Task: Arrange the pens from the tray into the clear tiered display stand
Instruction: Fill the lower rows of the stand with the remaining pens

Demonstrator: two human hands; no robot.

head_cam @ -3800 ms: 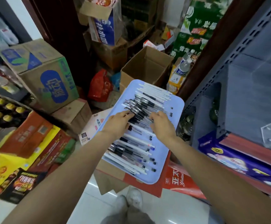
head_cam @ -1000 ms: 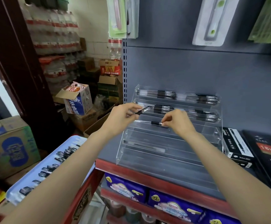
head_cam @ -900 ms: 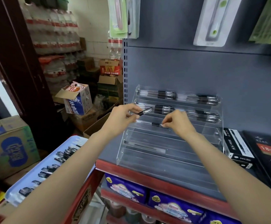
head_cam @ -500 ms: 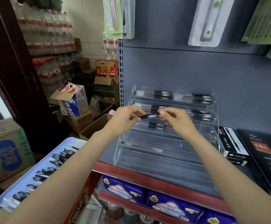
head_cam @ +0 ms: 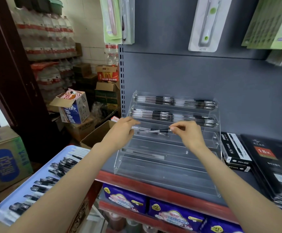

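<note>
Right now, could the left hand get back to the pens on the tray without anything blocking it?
Probably yes. The left hand grips one end of a pen at the display stand; the tray lies open below-left. It must release first.

Nearly four seconds back we had both hands flat among the pens on the blue tray (head_cam: 36, 195); since then we have turned to the clear tiered display stand (head_cam: 167, 165), and the tray now sits low at our left. A second ago our left hand (head_cam: 121, 133) pinched one pen tilted upward while our right hand (head_cam: 185, 133) set another on the third tier. Half a second ago the hands met on that tilted pen. Now the pen (head_cam: 153, 131) lies level between them, our right fingertips (head_cam: 172, 128) pinching its dark end, our left at the clear end, just above the pen already laid there.
</note>
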